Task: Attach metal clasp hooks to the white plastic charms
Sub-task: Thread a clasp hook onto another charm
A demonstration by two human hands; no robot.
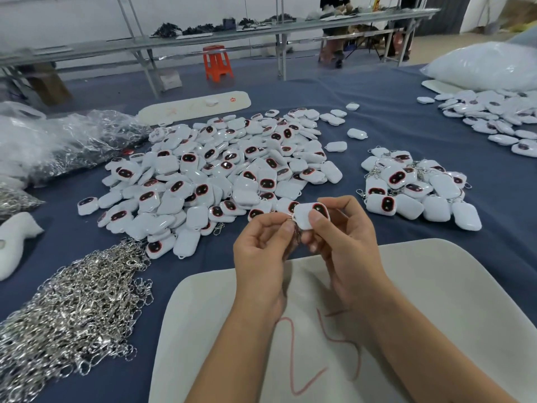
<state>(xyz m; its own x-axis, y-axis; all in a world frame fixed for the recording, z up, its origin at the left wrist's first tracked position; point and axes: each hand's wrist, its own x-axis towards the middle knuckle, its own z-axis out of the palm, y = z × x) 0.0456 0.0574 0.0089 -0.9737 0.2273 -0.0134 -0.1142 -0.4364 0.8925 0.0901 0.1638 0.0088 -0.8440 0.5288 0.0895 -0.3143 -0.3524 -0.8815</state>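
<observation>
Bright, even overhead light, soft shadows, glints on the metal hooks (72,309), wide-angle bending at edges.

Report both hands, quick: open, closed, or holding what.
Left hand: pinching a metal clasp hook at the charm's edge.
Right hand: holding a white charm.

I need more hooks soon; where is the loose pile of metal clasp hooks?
In the head view the hook pile lies at lower left on the blue cloth, left of the left hand and below the big charm heap.
</observation>
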